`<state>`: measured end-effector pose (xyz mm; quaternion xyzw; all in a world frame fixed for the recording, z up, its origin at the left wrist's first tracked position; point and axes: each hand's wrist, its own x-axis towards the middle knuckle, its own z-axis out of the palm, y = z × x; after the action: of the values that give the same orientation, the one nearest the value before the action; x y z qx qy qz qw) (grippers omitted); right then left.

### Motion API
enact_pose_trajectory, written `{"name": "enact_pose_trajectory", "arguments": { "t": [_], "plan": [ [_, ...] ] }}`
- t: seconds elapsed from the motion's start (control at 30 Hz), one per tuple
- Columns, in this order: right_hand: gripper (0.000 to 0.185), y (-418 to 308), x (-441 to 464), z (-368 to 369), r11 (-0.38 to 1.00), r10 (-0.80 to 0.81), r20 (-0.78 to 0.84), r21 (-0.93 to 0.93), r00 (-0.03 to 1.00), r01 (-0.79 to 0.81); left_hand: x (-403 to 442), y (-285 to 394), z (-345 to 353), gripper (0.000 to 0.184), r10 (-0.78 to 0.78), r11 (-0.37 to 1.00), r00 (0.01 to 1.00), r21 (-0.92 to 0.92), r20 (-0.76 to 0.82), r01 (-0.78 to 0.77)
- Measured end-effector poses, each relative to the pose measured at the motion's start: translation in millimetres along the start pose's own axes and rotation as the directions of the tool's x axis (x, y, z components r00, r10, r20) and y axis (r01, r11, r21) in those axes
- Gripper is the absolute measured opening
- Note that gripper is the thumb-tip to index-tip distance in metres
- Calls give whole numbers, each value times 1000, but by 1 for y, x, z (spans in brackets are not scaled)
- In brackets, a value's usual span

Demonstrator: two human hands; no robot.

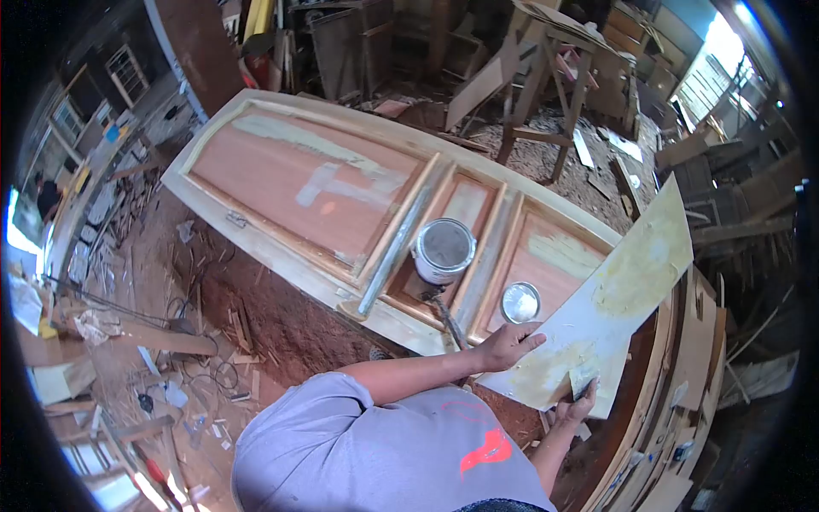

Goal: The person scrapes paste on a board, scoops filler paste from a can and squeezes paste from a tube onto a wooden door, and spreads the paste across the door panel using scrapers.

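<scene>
Over the near side of the door (273, 183), at the end with the smaller panels, a large pale board (653, 256) is held at a slant. Its lower edge is gripped by the left hand (512, 344); in the right hand (572, 413), what looks like a small spreader (582, 379) is pinched against its face. Yellowish paste (631, 286) is smeared on the board. An open tin (444, 246) is stood over the middle panel (465, 203), with a lid (520, 301) on the next panel, near the left hand. A dark stick (448, 317) is seen between tin and left forearm.

If the board were tipped further, paste might be shed onto door or floor. Its long far end could be swung against the lid by a turn of the wrist. The tin might be toppled if it or the stick were caught by the left forearm, as its footing may be uneven over the mouldings.
</scene>
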<state>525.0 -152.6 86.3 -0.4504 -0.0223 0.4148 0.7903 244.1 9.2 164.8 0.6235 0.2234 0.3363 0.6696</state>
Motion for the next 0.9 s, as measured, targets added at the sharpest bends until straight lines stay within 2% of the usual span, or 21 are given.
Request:
{"name": "enact_pose_trajectory", "arguments": {
  "t": [0.1,0.13,0.23,0.3,0.37,0.43,0.5,0.57,0.63,0.67,0.7,0.77,0.8,0.87,0.9],
  "plan": [
    [50,6,-7,23,996,4,-8,-88,1000,-4,-7,5,-32,48,-14,999,999,-29,37,15],
    [51,7,-5,24,992,1,-6,-129,1000,-2,-13,23,-48,51,-103,994,987,57,121,97],
    [53,14,-3,24,978,18,8,-208,1000,-16,-30,-8,-81,55,-53,978,978,208,201,11],
    [54,17,-6,20,960,38,-36,-276,999,-46,-52,-35,-114,47,-114,979,948,198,298,56],
    [54,24,-6,9,926,28,-206,-364,978,-103,-85,-59,-155,43,-173,969,895,232,410,81],
    [54,35,-10,1,895,-11,-331,-424,944,-138,-132,-69,-192,41,-281,949,904,233,323,212],
    [54,44,-23,10,903,43,-412,-375,910,-212,-186,-80,-228,42,-520,833,829,333,204,441],
    [54,52,-31,7,889,66,-476,-371,877,-269,-241,-113,-259,41,-605,742,794,401,55,538],
    [54,61,-29,-18,902,5,-563,-354,826,-246,-295,-114,-278,45,-622,742,763,177,-178,646],
    [54,64,-25,-33,908,-23,-601,-347,799,-234,-330,-150,-282,46,-459,840,832,153,-312,521],
    [54,67,-24,-38,896,-33,-626,-365,779,-255,-364,-185,-286,48,-276,914,853,153,-443,376],
    [54,71,-19,-49,871,-55,-669,-396,741,-292,-415,-186,-303,48,-608,697,683,142,-404,703],
    [54,72,-13,-55,860,-48,-696,-394,716,-325,-432,-189,-302,48,-720,567,548,93,-426,818],
    [53,77,-1,-65,836,-31,-747,-383,665,-392,-463,-203,-293,47,-866,258,224,-16,-446,966],
    [53,79,-5,-56,834,-70,-729,-417,680,-361,-485,-224,-280,47,-875,284,196,-142,-442,948]
  ]
}}
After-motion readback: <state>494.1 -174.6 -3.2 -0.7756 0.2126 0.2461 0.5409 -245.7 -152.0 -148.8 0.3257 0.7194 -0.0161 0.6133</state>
